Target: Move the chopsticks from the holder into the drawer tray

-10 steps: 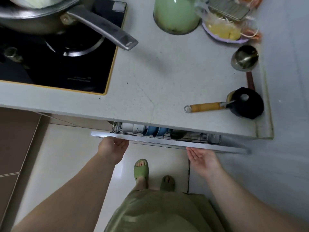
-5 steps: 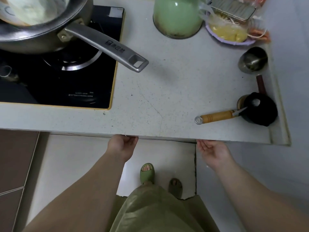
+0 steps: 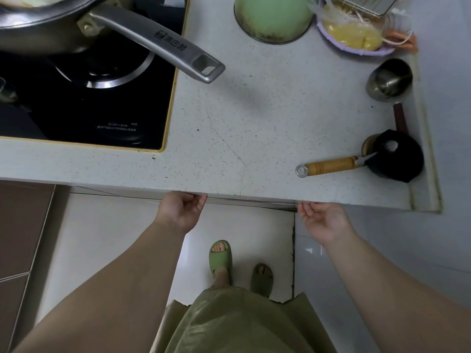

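The drawer front (image 3: pixel 252 202) shows only as a thin metal strip under the counter's front edge; the tray inside is hidden. My left hand (image 3: pixel 181 212) has its fingers curled on the strip's left part. At the strip's right end is my right hand (image 3: pixel 323 220), palm up and fingers loosely bent, fingertips touching it. No chopsticks or chopstick holder can be made out.
On the speckled white counter (image 3: pixel 254 123) stand a black hob (image 3: pixel 89 110) with a long-handled pan (image 3: pixel 153 39), a green pot (image 3: pixel 272 16), a steel ladle (image 3: pixel 390 80) and a wooden-handled tool (image 3: pixel 328 166) poking into a black object (image 3: pixel 397 159). My feet in green slippers (image 3: pixel 220 256) stand below.
One second ago the drawer stood partly open with dishes showing. It has slid in under the counter, and both hands followed its front inward.
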